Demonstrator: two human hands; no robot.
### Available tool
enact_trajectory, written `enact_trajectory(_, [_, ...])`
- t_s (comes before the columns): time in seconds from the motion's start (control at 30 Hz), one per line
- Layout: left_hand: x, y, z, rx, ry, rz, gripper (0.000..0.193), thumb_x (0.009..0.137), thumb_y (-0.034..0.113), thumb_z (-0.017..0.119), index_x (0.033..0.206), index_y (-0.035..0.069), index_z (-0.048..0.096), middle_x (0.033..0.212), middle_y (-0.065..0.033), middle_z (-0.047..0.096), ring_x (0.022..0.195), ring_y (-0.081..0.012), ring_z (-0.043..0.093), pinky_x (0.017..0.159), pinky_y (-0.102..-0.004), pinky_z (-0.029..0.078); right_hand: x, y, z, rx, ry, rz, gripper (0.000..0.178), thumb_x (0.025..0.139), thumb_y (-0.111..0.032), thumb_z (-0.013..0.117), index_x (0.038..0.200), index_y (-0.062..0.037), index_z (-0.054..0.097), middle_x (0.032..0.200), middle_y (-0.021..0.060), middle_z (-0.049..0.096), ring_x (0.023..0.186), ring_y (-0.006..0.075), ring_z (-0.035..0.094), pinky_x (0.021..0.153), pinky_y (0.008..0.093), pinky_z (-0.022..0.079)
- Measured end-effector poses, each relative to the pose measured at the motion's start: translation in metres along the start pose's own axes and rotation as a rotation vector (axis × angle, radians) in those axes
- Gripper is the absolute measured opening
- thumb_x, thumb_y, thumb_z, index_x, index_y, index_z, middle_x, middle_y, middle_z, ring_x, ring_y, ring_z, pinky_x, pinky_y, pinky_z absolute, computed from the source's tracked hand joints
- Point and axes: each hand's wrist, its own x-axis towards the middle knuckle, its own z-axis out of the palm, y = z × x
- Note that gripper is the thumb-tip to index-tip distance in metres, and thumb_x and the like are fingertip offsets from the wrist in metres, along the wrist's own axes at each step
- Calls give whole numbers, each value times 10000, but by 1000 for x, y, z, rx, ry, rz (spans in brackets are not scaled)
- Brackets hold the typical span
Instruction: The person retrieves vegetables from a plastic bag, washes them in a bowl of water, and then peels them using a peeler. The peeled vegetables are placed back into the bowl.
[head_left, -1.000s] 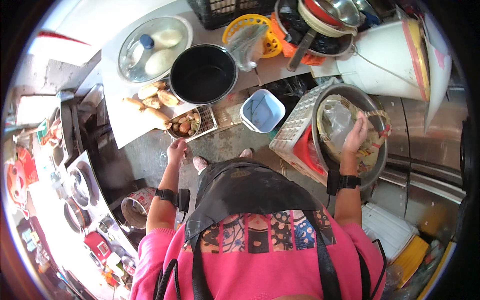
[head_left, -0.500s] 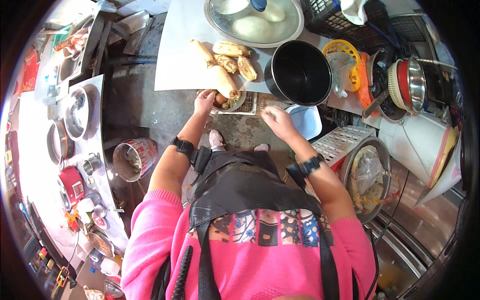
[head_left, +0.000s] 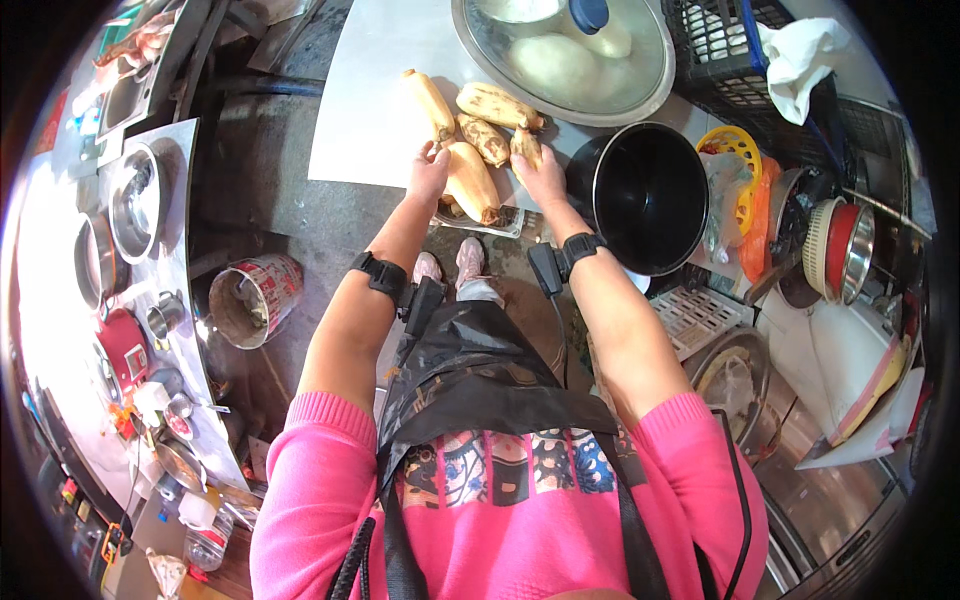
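Several pale yellow-brown lotus roots lie together near the front edge of the white tabletop (head_left: 365, 110). The biggest lotus root (head_left: 472, 185) extends past that edge, above a partly hidden bowl (head_left: 446, 214). Beside its upper end is my left hand (head_left: 430, 170), thumb and fingers apart. My right hand (head_left: 543, 180) grips a short lotus root (head_left: 526, 147) at the right of the group. Behind lie a long lotus root (head_left: 430, 104), a brown-spotted one (head_left: 496, 104) and a smaller one (head_left: 484, 140) between them.
A deep black pot (head_left: 650, 205) stands right of my right hand. Behind is a wide pan with a glass lid (head_left: 640, 85). A yellow basket (head_left: 735, 150) and black crates (head_left: 710, 50) are at right. A bucket (head_left: 255, 300) stands on the floor at left.
My right hand has moved up onto the short lotus root. My left hand has shifted up from the bowl to the big root's upper end. The view has shifted.
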Motion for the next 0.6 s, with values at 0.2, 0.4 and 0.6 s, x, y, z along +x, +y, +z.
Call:
enact_trajectory(0.2, [21, 1, 21, 62, 109, 23, 509, 790, 249, 661, 1157, -57, 485, 977, -129, 611, 879, -178, 583, 762, -292, 465, -2, 10, 1, 202, -136, 20, 460, 749, -349, 684, 1005, 12, 561, 864, 133, 638, 787, 211, 609, 727, 326, 473])
enact_trajectory(0.4, [10, -1, -10, 87, -19, -106, 377, 761, 244, 688, 988, -29, 562, 835, -95, 625, 721, -165, 592, 644, -294, 478, -13, -5, 19, 315, -231, -149, 532, 723, -309, 709, 1098, -11, 477, 993, 190, 601, 912, 306, 595, 800, 380, 459])
enact_trajectory(0.6, [1, -7, -18, -135, 71, -81, 279, 783, 243, 648, 871, -12, 577, 792, -82, 614, 704, -152, 577, 649, -285, 469, -12, -44, 18, 126, -168, -205, 610, 698, -337, 719, 1131, -17, 432, 1004, 215, 586, 912, 357, 576, 792, 419, 456])
